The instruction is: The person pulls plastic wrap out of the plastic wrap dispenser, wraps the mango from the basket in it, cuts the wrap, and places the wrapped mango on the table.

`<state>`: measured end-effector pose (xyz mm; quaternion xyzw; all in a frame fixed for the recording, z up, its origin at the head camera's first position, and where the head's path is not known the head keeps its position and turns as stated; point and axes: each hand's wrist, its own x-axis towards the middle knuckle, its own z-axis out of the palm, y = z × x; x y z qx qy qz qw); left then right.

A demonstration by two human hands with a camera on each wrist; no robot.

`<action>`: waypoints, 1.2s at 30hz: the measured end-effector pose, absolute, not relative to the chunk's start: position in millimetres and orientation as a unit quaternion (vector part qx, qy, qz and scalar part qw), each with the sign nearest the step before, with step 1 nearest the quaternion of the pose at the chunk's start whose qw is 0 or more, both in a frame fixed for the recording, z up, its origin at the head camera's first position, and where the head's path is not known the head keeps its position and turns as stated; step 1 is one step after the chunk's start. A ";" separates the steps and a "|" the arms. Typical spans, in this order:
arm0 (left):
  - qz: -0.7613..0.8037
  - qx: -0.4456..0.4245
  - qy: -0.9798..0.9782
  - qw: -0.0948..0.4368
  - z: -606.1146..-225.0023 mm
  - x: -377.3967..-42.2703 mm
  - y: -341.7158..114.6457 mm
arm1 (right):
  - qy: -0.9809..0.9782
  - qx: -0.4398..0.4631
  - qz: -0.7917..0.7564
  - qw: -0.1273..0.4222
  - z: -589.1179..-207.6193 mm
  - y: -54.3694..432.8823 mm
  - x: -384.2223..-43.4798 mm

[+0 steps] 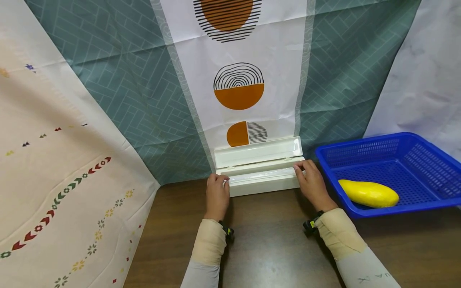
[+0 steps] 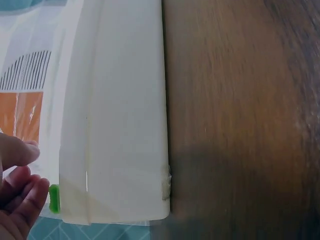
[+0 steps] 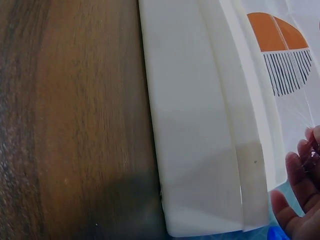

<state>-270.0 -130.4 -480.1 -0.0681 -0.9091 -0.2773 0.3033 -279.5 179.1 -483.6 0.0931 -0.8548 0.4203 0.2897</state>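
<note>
White box [image 1: 264, 189] stands lengthwise at the back of the brown table [image 1: 266, 244], directly before the hanging cloth [image 1: 140, 120]. Its lid [image 1: 259, 153] is up and tilted back on the rear edge. Clear film [image 1: 261, 176] lies along the opening, drawn between the two hands, with fine creases.

Left hand [image 1: 217, 190] is at the box's left end: thumb and fingertips nearly closed, pinching the film's edge; contact partly hidden in the wrist view. A green tab [image 2: 54, 199] shows at that end, just beside the fingertips. Right hand [image 1: 313, 184] is at the right end: fingertips brought together on the film, creases converging at them.

To the right, near the right hand, sits a blue basket [image 1: 425, 207] with perforated walls. A yellow item [image 1: 369, 194], smooth and elongated, rests inside it at the front left. Dark straps [image 1: 227, 233] are observed on both wrists.
</note>
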 end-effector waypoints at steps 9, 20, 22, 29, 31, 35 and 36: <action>-0.315 -0.062 -0.894 0.311 -478.1 -265.7 -131.8 | -0.853 0.090 0.444 0.260 -483.7 180.3 -279.0; -0.384 -0.059 -0.876 0.286 -481.5 -262.6 -131.0 | -0.855 0.097 0.415 0.297 -487.5 180.9 -281.9; -0.402 -0.061 -0.870 0.278 -481.5 -262.3 -131.8 | -0.854 0.095 0.410 0.305 -487.4 181.4 -281.7; -0.450 -0.063 -0.851 0.261 -481.2 -262.0 -136.3 | -0.866 0.085 0.398 0.290 -485.7 183.1 -280.5; -0.458 -0.062 -0.848 0.260 -480.2 -260.8 -136.5 | -0.868 0.081 0.397 0.287 -486.2 183.4 -279.9; -0.470 -0.047 -0.844 0.253 -479.4 -259.6 -136.8 | -0.863 0.081 0.407 0.289 -486.4 184.1 -278.5; -0.476 -0.041 -0.842 0.250 -478.9 -259.3 -137.0 | -0.860 0.083 0.411 0.290 -486.0 184.3 -278.3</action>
